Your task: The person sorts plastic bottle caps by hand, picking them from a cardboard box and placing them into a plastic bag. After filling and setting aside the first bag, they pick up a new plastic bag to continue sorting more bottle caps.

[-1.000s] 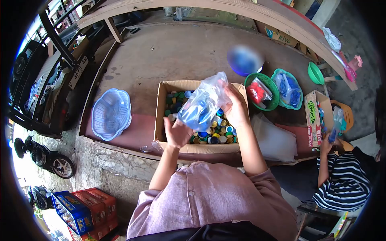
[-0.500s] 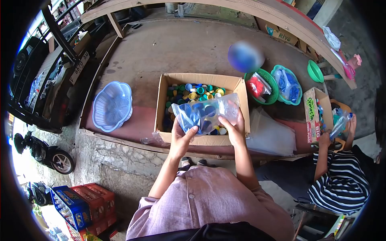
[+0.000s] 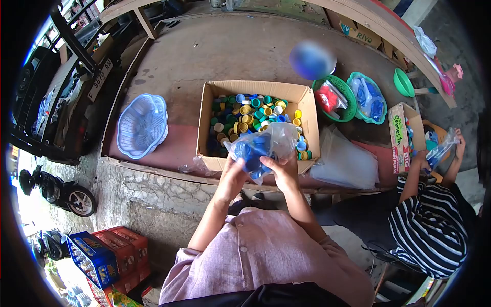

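Between my two hands is a clear plastic bag [image 3: 254,148] with blue bottle caps bunched in its lower left part. My left hand [image 3: 234,174] is closed on the bag's left side. My right hand [image 3: 283,169] grips its right side, the thumb pressing on the plastic over the caps. The loose upper end of the bag is crumpled toward the right. Just beyond it stands an open cardboard box [image 3: 205,115] full of loose caps in yellow, green, blue and white. The bag hangs over the box's near edge and hides some of the caps.
A pale blue plastic basket [image 3: 143,125] sits left on the table. Green baskets [image 3: 349,97] with bagged items stand right, near flat clear plastic bags [image 3: 343,161]. A co-worker in a striped top [image 3: 432,225] holds another bag [image 3: 441,151] beside a smaller box [image 3: 398,138].
The bag is gathered more tightly, its caps now bunched together, and my hands have come closer together and lower. The co-worker's bag has been raised slightly.
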Demonstrator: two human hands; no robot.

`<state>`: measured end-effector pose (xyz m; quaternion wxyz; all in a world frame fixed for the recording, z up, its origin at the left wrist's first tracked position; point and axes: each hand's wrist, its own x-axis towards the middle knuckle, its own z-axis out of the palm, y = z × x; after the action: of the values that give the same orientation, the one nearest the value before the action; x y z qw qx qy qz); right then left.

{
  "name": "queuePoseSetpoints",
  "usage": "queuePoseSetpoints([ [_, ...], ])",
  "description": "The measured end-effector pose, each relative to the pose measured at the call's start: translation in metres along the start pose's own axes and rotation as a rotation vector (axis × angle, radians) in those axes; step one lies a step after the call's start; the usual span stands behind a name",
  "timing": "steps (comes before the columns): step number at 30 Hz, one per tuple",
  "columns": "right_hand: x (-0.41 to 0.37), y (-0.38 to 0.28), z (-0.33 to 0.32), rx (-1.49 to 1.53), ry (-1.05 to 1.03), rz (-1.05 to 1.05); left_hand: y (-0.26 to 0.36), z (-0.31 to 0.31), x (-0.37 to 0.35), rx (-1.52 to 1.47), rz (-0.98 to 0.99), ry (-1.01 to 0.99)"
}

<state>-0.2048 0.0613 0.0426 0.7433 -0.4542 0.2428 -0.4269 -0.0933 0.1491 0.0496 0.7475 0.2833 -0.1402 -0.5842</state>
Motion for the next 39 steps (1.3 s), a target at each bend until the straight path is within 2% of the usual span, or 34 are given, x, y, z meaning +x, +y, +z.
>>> queuePoseSetpoints([
  [1,0.000,-0.001,0.000,0.017,0.011,0.022,0.003,-0.001,0.002,-0.182,-0.046,-0.033],
  [3,-0.002,-0.007,0.001,0.030,0.019,0.070,-0.001,-0.014,0.007,-0.136,-0.043,-0.017],
  [5,-0.003,-0.009,0.004,0.064,0.070,0.069,-0.004,-0.018,0.012,0.129,0.105,0.045],
  [7,-0.005,-0.011,0.008,0.051,0.062,0.046,-0.002,-0.010,0.011,0.107,0.130,0.047],
  [9,-0.006,-0.018,0.013,0.193,0.101,0.090,0.002,0.002,0.007,0.103,0.182,-0.030],
  [11,-0.006,-0.017,0.012,0.228,0.101,0.119,0.004,0.004,0.006,0.056,0.170,-0.026],
  [13,-0.005,-0.015,0.012,0.265,0.099,0.150,0.004,0.002,0.006,0.133,0.158,0.023],
  [16,-0.003,-0.014,0.014,0.126,0.087,0.066,0.008,0.002,0.002,0.052,0.080,0.099],
  [20,-0.002,-0.014,0.018,0.055,0.093,-0.073,0.010,0.007,-0.002,0.045,0.127,0.091],
  [21,-0.002,-0.014,0.018,0.037,0.095,-0.110,0.009,0.002,-0.003,-0.054,0.104,0.079],
  [23,-0.002,-0.015,0.017,0.074,0.113,-0.062,0.010,0.002,-0.005,-0.152,0.079,0.068],
  [25,-0.003,-0.016,0.017,0.110,0.131,-0.014,0.014,0.016,-0.008,0.147,0.220,-0.032],
  [26,-0.003,-0.016,0.018,0.125,0.136,-0.016,0.016,0.021,-0.009,0.199,0.228,-0.050],
  [27,-0.003,-0.016,0.019,0.139,0.141,-0.018,0.014,0.022,-0.009,0.198,0.227,-0.048],
  [29,-0.001,-0.014,0.018,0.159,0.143,-0.014,0.008,0.022,-0.008,0.385,0.271,0.044],
  [31,-0.002,-0.012,0.018,0.177,0.144,-0.012,0.005,0.018,-0.007,0.371,0.259,0.052],
  [33,-0.002,-0.011,0.018,0.155,0.165,-0.070,0.007,0.016,-0.007,0.327,0.088,0.063],
  [37,-0.001,-0.013,0.016,0.152,0.163,-0.038,0.009,0.014,-0.009,0.377,0.110,-0.001],
  [39,0.001,-0.018,0.016,0.144,0.107,0.008,0.010,0.013,-0.010,0.265,0.044,-0.032],
])
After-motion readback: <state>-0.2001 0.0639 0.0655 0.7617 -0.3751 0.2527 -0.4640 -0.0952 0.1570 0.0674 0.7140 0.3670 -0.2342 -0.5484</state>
